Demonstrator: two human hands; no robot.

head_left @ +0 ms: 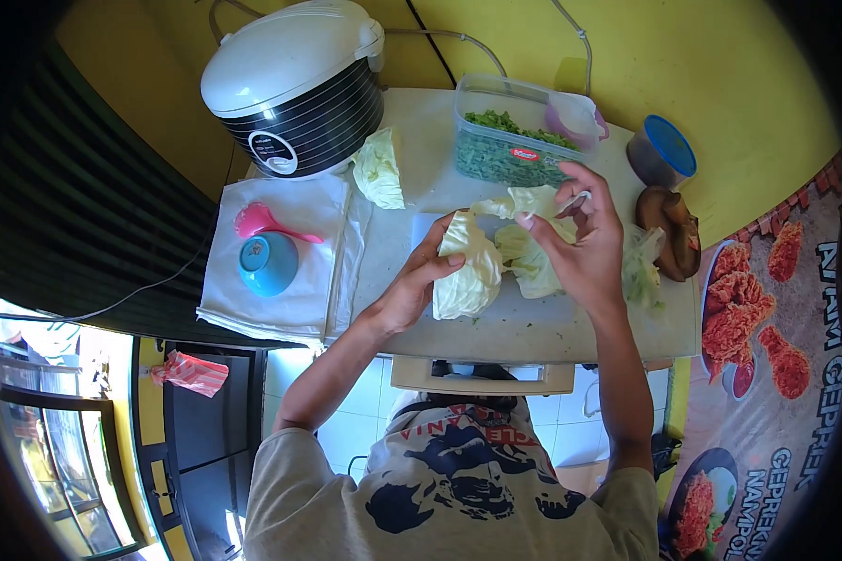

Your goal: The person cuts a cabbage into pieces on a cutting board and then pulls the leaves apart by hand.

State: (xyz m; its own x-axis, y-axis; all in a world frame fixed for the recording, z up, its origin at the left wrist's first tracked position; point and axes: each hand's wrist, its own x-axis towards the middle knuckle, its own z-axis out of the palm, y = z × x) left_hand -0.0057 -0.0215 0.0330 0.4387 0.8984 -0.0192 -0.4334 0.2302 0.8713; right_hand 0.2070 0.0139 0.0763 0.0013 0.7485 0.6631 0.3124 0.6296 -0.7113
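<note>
My left hand [419, 280] is closed around a pale green piece of cabbage [468, 267], thumb lying over its near side. To its right, my right hand [585, 238] pinches a cabbage leaf [531, 202] between thumb and fingers, raised over the table. Below and between the hands lie more loose cabbage leaves [533, 262] on a pale board, partly hidden by the hands. Another cut wedge of cabbage [379, 170] rests on the table beside the rice cooker.
A rice cooker [295, 89] stands at the back left. In front of it, a blue bowl [268, 264] and pink rice paddle [269, 224] rest on stacked paper [220, 304]. Chopped greens fill a clear container [477, 154] at the back. A blue-lidded tub [662, 151] stands right.
</note>
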